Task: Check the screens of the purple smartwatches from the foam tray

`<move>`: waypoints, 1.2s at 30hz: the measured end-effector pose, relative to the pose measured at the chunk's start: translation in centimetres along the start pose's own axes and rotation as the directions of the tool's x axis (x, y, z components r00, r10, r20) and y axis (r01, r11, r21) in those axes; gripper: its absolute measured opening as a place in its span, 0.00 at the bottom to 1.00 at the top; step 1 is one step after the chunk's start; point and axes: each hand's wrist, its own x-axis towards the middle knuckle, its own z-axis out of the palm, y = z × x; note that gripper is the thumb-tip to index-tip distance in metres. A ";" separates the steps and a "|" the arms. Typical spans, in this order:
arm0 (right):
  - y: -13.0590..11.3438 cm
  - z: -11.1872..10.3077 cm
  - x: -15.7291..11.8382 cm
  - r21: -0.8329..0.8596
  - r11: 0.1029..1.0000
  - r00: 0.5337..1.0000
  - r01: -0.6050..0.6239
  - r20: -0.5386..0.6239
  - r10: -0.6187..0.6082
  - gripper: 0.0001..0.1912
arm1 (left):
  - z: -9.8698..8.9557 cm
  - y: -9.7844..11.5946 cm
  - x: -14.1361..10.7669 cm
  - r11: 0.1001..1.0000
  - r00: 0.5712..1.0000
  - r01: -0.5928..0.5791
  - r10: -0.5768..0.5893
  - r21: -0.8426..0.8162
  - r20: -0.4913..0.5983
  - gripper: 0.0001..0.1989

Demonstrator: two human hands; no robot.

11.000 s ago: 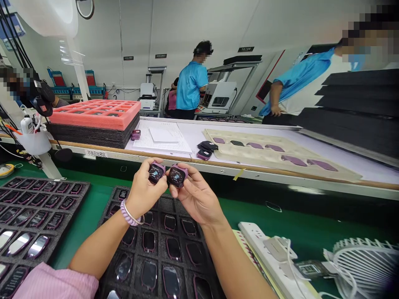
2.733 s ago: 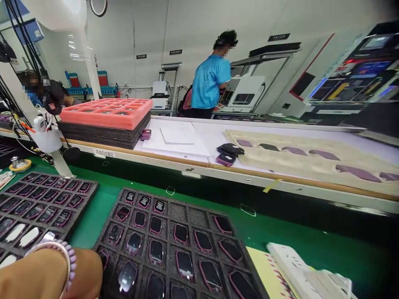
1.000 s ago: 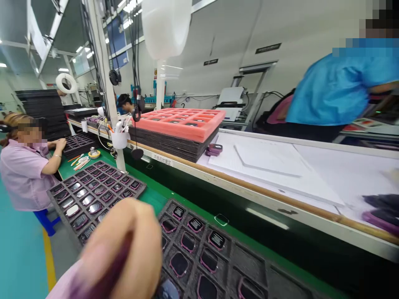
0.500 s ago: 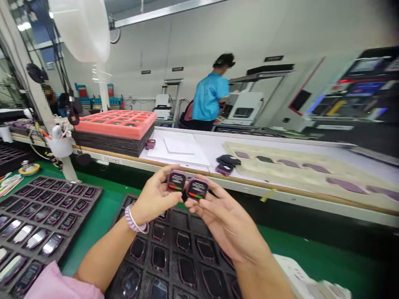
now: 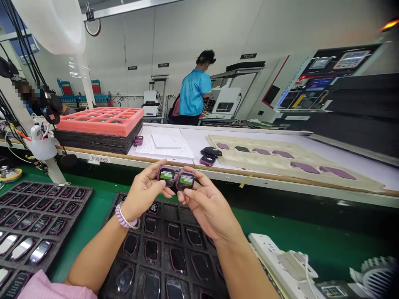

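My left hand [image 5: 146,191] pinches a purple-framed watch [image 5: 167,175], its thumb lying on the screen's lower left edge. Side by side with it, a second purple watch [image 5: 186,180] is gripped by my right hand [image 5: 207,201]. Both screens are lit with green and white areas, and the watches nearly touch each other. Under my hands lies a black foam tray [image 5: 162,221] with rows of dark-screened watches in its slots. Another foam tray [image 5: 70,222] of watches, some with shiny faces, is on the green bench at the left.
A pink foam tray [image 5: 129,129] tops a black stack on the raised shelf. Beside it are white papers [image 5: 166,141], several loose watch parts [image 5: 211,152] and a beige tray [image 5: 249,166]. A power strip [image 5: 268,245] lies at the right. Farther back, a person in blue [image 5: 195,91] stands.
The two screens went from dark with red, orange and green strips to green and white areas. The view has shifted right, bringing the power strip and a ribbed device further into sight.
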 end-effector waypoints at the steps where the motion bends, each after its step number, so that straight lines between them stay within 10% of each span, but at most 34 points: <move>1: 0.0 0.0 0.0 -0.004 1.000 1.000 0.001 -0.005 -0.001 0.30 | 0.0 0.0 0.0 1.000 1.000 0.008 -0.008 -0.010 -0.005 0.30; 20: -0.7 0.1 0.9 0.056 0.997 0.998 0.047 0.037 -0.049 0.21 | 0.0 0.8 0.9 0.998 1.000 0.025 -0.026 -0.059 -0.003 0.24; 36: -7.9 1.7 9.6 -0.025 0.971 0.939 0.236 0.263 -0.221 0.21 | -0.9 6.2 7.4 0.974 0.971 -0.226 0.226 -0.015 0.073 0.31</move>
